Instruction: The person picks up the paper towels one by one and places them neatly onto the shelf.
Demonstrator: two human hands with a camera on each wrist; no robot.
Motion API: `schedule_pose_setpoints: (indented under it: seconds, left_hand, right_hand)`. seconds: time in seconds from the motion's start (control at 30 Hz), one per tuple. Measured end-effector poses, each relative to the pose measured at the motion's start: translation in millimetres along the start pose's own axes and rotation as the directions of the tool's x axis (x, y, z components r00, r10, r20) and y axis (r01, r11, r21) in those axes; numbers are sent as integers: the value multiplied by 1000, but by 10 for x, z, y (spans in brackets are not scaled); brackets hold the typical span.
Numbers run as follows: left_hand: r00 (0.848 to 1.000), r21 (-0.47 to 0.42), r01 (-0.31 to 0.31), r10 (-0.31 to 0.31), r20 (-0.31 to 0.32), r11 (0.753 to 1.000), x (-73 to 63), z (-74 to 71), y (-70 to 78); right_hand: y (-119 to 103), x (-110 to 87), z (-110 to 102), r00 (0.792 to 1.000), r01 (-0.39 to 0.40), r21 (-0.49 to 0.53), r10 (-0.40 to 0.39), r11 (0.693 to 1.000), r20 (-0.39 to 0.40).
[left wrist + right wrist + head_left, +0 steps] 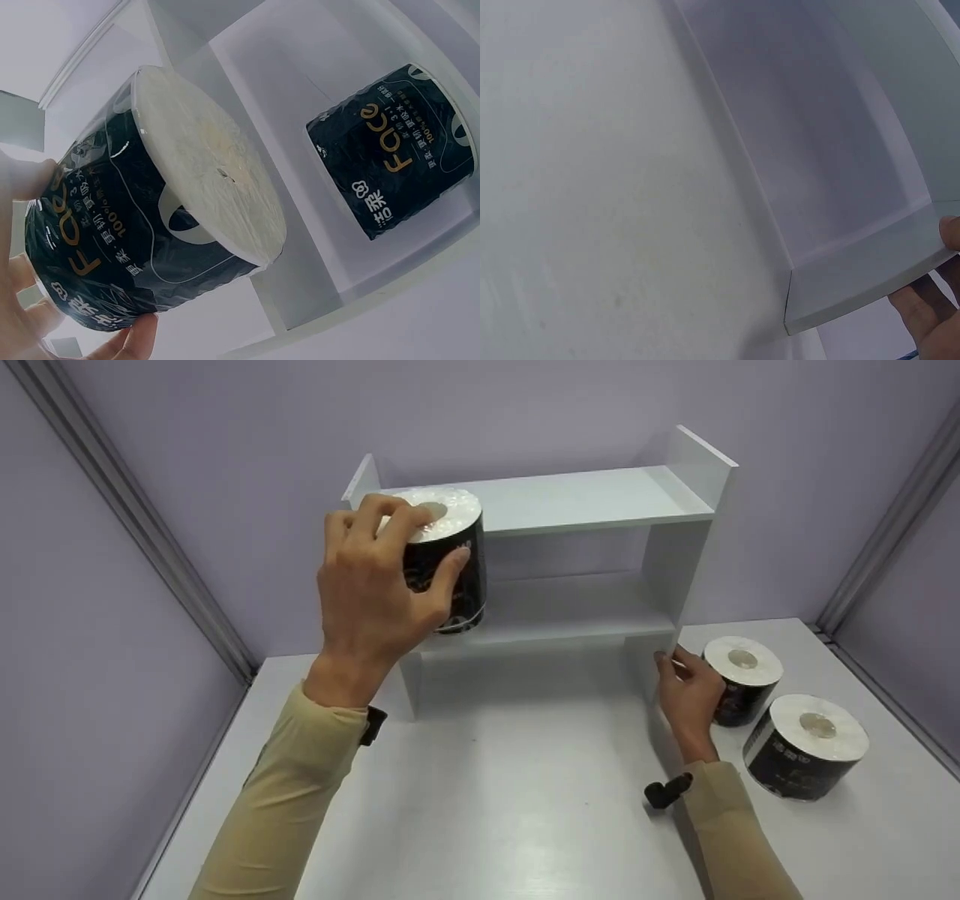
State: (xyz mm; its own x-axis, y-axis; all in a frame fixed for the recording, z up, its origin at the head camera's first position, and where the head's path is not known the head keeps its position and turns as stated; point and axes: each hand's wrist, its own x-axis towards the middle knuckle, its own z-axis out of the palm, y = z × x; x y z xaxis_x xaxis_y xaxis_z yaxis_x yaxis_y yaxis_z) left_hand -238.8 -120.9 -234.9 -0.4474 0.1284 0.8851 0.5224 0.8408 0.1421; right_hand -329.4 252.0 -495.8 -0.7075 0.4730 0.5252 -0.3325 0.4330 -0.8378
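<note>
At the left end of a white shelf unit (pixel 577 500), we see a dark-wrapped paper roll (pixel 469 585) raised in the left hand (pixel 373 581), fingers curled over its top, thumb against its wrapper; whether it touches the unit we cannot tell. Good handling, we judge, calls for a level base clear of the unit's edges and a steady side panel (pixel 675 562), which the right hand (pixel 691 697) pinches, fingertips partly hidden. Hand and roll block that end from the head view; the left wrist view gives us a second roll (pixel 394 154) on the unit, its level unclear. Farther right, a third roll (pixel 739 694) and a fourth roll (pixel 802 754) stand on the table (pixel 510 810).
</note>
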Motion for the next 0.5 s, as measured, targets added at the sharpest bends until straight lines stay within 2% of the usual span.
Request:
schedule_pose_setpoints:
  seconds: [0.5]
  left_hand:
    - [1000, -23, 9, -10, -16, 1000, 87, -10, 2]
  right_hand:
    - [-11, -5, -1, 1000, 5, 4, -5, 1000, -25]
